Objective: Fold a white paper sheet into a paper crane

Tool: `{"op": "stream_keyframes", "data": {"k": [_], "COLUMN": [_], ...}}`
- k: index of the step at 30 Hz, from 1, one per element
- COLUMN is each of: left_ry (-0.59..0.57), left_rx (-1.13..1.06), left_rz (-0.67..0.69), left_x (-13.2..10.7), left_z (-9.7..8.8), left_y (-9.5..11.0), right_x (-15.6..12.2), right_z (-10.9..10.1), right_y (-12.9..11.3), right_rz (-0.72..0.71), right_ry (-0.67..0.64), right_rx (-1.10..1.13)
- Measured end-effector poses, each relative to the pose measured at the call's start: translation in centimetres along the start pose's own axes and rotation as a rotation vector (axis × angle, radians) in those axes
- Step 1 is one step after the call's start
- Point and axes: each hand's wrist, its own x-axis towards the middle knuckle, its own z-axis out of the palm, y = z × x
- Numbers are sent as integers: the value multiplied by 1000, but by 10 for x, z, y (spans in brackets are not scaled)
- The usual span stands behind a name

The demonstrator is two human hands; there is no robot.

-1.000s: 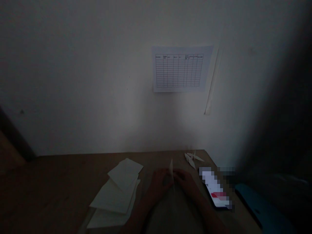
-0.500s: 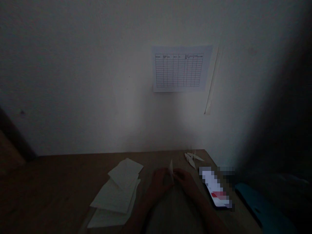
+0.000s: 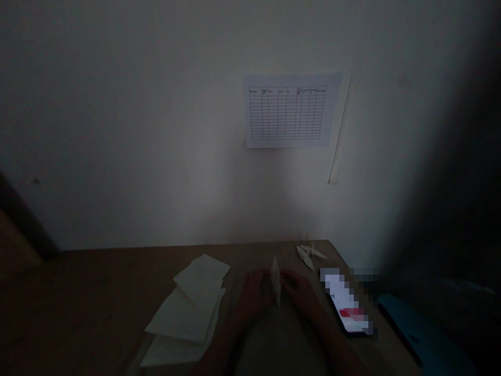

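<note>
Dim wall (image 3: 117,115) rises behind the brown bench (image 3: 97,297), where loose sheets (image 3: 183,318) overlap on the left and a lit phone (image 3: 344,297) lies on the right. Between them, the left hand (image 3: 256,290) and right hand (image 3: 296,286) are half curled, fingers closed on opposite sides of a folded paper (image 3: 275,277) standing upright. Half a second ago it showed nearly edge-on; now more of its face and lower tip shows. Small folded pieces (image 3: 306,257) lie beyond the right hand.
</note>
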Motion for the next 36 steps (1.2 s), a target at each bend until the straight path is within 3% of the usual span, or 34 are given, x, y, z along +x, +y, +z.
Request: {"op": "stream_keyframes", "data": {"k": [9, 16, 24, 30, 36], "left_ry": [-103, -166, -166, -184, -178], "left_rx": [-57, 42, 46, 62, 114], "left_rz": [17, 24, 73, 105, 99], "left_x": [1, 3, 5, 6, 5], "left_z": [-4, -13, -14, -16, -14], "left_y": [-11, -9, -21, -28, -22], "right_x": [1, 2, 4, 3, 0], "right_z": [-5, -8, -9, -10, -9], "right_y": [0, 6, 23, 24, 25], "right_rz": [-15, -38, -183, -146, -133], "right_ry": [53, 89, 8, -31, -41], "right_rx": [-62, -150, -169, -228, -326]}}
